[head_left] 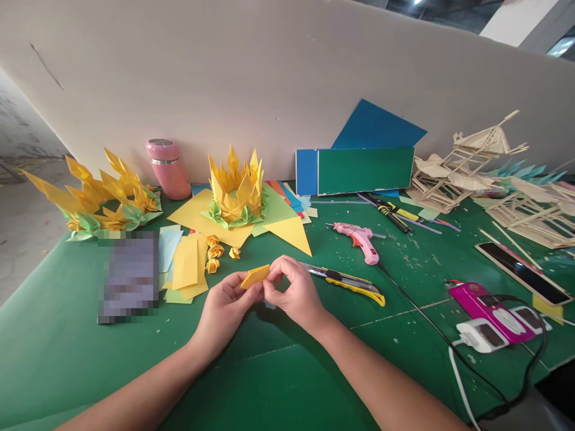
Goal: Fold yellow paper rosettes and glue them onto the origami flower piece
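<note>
Green table (269, 389): left edge slants away at left; green surface spreads between the forearms. Left paper crown (92, 200) sits near that edge; middle paper crown (236, 197) on loose sheets beyond the hands. Left hand (222, 305) and right hand (294, 293) close together, both pinching. Utility knife (348, 281): blade end just beside right hand. Folded yellow paper (255, 276): between both hands' fingertips, upper edge exposed. 4 yellow paper rosettes (215, 251) just beyond left hand.
</note>
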`<action>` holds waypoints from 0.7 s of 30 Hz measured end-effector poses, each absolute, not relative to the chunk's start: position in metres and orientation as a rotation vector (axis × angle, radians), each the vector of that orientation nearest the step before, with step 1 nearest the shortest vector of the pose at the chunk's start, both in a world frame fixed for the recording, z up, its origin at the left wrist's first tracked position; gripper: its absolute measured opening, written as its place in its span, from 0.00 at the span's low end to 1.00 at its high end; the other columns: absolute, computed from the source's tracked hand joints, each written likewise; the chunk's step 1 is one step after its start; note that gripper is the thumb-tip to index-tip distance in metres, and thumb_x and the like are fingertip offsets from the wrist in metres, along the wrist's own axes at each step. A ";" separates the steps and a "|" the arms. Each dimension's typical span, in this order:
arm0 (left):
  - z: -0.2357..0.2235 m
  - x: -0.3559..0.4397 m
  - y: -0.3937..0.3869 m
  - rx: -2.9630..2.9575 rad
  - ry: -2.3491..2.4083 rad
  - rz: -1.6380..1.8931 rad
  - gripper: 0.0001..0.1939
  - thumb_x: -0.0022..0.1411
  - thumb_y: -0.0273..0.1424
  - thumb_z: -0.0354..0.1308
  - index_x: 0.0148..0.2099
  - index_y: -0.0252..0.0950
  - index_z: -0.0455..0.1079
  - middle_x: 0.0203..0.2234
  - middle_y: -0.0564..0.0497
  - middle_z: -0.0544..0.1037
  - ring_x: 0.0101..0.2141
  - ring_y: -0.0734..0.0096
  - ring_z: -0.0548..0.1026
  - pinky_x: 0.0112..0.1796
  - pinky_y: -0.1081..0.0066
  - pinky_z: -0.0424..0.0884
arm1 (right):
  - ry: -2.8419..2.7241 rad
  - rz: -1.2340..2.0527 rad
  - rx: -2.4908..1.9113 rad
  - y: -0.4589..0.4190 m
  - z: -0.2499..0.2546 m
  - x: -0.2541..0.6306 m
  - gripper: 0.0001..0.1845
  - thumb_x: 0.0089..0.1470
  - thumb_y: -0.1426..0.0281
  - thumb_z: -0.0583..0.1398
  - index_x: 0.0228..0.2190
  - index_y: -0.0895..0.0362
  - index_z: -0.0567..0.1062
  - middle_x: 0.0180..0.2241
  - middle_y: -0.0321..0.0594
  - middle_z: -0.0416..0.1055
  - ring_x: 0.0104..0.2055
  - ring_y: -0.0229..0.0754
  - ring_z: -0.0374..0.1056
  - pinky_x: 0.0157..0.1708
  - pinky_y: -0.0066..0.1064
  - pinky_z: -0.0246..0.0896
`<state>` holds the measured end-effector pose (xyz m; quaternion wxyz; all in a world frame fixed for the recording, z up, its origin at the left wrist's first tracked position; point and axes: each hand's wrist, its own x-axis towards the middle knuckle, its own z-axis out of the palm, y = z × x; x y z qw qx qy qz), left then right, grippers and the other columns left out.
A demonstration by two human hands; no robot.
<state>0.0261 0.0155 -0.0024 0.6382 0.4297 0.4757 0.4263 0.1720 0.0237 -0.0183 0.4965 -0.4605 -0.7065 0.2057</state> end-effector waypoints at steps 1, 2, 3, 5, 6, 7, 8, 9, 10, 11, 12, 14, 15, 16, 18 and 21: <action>-0.002 0.026 0.016 0.982 1.084 0.973 0.21 0.42 0.43 0.69 0.34 0.34 0.73 0.25 0.51 0.81 0.29 0.66 0.78 0.31 0.73 0.72 | -1.704 0.512 -1.114 0.024 -0.018 0.172 0.10 0.45 0.74 0.57 0.19 0.54 0.60 0.22 0.32 0.61 0.26 0.37 0.59 0.29 0.30 0.59; -0.002 0.026 0.015 0.981 1.081 0.972 0.20 0.42 0.43 0.69 0.34 0.35 0.73 0.25 0.52 0.81 0.30 0.66 0.79 0.32 0.72 0.73 | -1.695 0.523 -1.113 0.024 -0.018 0.172 0.10 0.45 0.73 0.57 0.19 0.54 0.60 0.22 0.32 0.62 0.26 0.37 0.59 0.28 0.30 0.58; -0.001 0.026 0.015 0.980 1.079 0.971 0.21 0.42 0.44 0.69 0.34 0.35 0.73 0.24 0.52 0.81 0.30 0.65 0.79 0.34 0.71 0.73 | -1.688 0.531 -1.114 0.024 -0.018 0.172 0.10 0.45 0.73 0.57 0.19 0.54 0.60 0.22 0.32 0.62 0.25 0.37 0.59 0.28 0.30 0.58; 0.000 0.027 0.015 0.977 1.079 0.973 0.21 0.41 0.44 0.69 0.34 0.35 0.74 0.24 0.52 0.81 0.31 0.64 0.80 0.36 0.69 0.74 | -1.679 0.545 -1.121 0.024 -0.018 0.172 0.10 0.45 0.73 0.57 0.19 0.54 0.61 0.21 0.32 0.61 0.25 0.37 0.59 0.28 0.30 0.58; 0.000 0.027 0.015 0.977 1.081 0.975 0.21 0.41 0.44 0.69 0.34 0.35 0.74 0.24 0.51 0.81 0.31 0.63 0.80 0.37 0.68 0.75 | -1.677 0.548 -1.123 0.024 -0.018 0.172 0.10 0.45 0.73 0.57 0.19 0.54 0.60 0.21 0.32 0.61 0.25 0.37 0.58 0.28 0.30 0.58; 0.001 0.027 0.015 0.979 1.086 0.977 0.21 0.41 0.45 0.69 0.33 0.35 0.74 0.23 0.51 0.81 0.31 0.62 0.80 0.37 0.67 0.75 | -1.678 0.552 -1.126 0.024 -0.018 0.172 0.10 0.45 0.73 0.57 0.19 0.54 0.60 0.21 0.32 0.61 0.25 0.37 0.58 0.28 0.30 0.58; 0.001 0.027 0.016 0.981 1.088 0.976 0.22 0.40 0.45 0.69 0.33 0.35 0.74 0.23 0.51 0.81 0.31 0.62 0.80 0.37 0.67 0.75 | -1.678 0.558 -1.128 0.024 -0.018 0.172 0.10 0.45 0.73 0.57 0.19 0.54 0.60 0.21 0.32 0.61 0.25 0.37 0.58 0.28 0.30 0.58; 0.001 0.027 0.016 0.984 1.088 0.976 0.22 0.40 0.45 0.70 0.33 0.35 0.74 0.24 0.51 0.82 0.31 0.62 0.80 0.37 0.66 0.76 | -1.673 0.573 -1.132 0.024 -0.018 0.172 0.10 0.45 0.73 0.57 0.19 0.54 0.60 0.21 0.31 0.61 0.25 0.37 0.58 0.28 0.30 0.58; 0.001 0.027 0.016 0.989 1.087 0.977 0.22 0.39 0.45 0.70 0.33 0.35 0.74 0.24 0.51 0.82 0.31 0.62 0.80 0.38 0.66 0.76 | -1.655 0.603 -1.136 0.024 -0.019 0.172 0.09 0.45 0.73 0.58 0.20 0.54 0.60 0.21 0.31 0.61 0.25 0.36 0.58 0.28 0.29 0.58; 0.001 0.027 0.016 0.992 1.089 0.978 0.22 0.39 0.45 0.70 0.33 0.35 0.73 0.24 0.51 0.82 0.31 0.61 0.80 0.38 0.65 0.76 | -1.627 0.648 -1.135 0.024 -0.019 0.172 0.08 0.44 0.73 0.58 0.22 0.54 0.61 0.21 0.30 0.60 0.25 0.36 0.58 0.28 0.29 0.58; 0.001 0.027 0.017 0.990 1.097 0.982 0.23 0.38 0.45 0.70 0.33 0.35 0.73 0.24 0.51 0.82 0.30 0.61 0.80 0.38 0.65 0.76 | -1.593 0.709 -1.126 0.025 -0.019 0.172 0.08 0.44 0.72 0.58 0.25 0.54 0.62 0.22 0.30 0.60 0.25 0.35 0.58 0.27 0.28 0.58; 0.001 0.026 0.018 0.976 1.120 0.996 0.25 0.36 0.46 0.70 0.34 0.36 0.71 0.23 0.51 0.82 0.29 0.61 0.81 0.37 0.63 0.76 | -1.553 0.856 -1.088 0.027 -0.019 0.173 0.08 0.45 0.71 0.59 0.30 0.54 0.64 0.23 0.29 0.59 0.24 0.35 0.58 0.27 0.27 0.58; 0.000 0.026 0.018 0.970 1.131 1.005 0.26 0.36 0.46 0.70 0.35 0.36 0.70 0.22 0.52 0.81 0.28 0.62 0.81 0.36 0.63 0.77 | -1.563 0.915 -1.070 0.027 -0.019 0.174 0.07 0.46 0.70 0.58 0.31 0.54 0.65 0.23 0.29 0.59 0.25 0.35 0.58 0.26 0.27 0.58; 0.000 0.025 0.019 0.969 1.141 1.010 0.28 0.36 0.45 0.70 0.37 0.36 0.69 0.21 0.53 0.81 0.27 0.63 0.80 0.36 0.64 0.77 | -1.588 0.951 -1.061 0.028 -0.018 0.175 0.05 0.47 0.69 0.58 0.29 0.55 0.66 0.23 0.30 0.59 0.25 0.35 0.58 0.26 0.27 0.58; 0.001 0.024 0.020 0.986 1.153 1.014 0.29 0.38 0.44 0.70 0.41 0.36 0.66 0.18 0.55 0.79 0.25 0.65 0.80 0.34 0.65 0.76 | -1.636 0.980 -1.070 0.029 -0.016 0.176 0.07 0.48 0.68 0.58 0.23 0.55 0.65 0.22 0.31 0.59 0.25 0.35 0.57 0.26 0.26 0.57; 0.001 0.023 0.020 1.029 1.154 0.997 0.29 0.42 0.42 0.68 0.43 0.36 0.62 0.15 0.58 0.77 0.23 0.68 0.78 0.32 0.69 0.74 | -1.628 1.011 -1.093 0.028 -0.014 0.177 0.09 0.48 0.68 0.58 0.21 0.55 0.63 0.22 0.30 0.58 0.25 0.34 0.56 0.24 0.26 0.55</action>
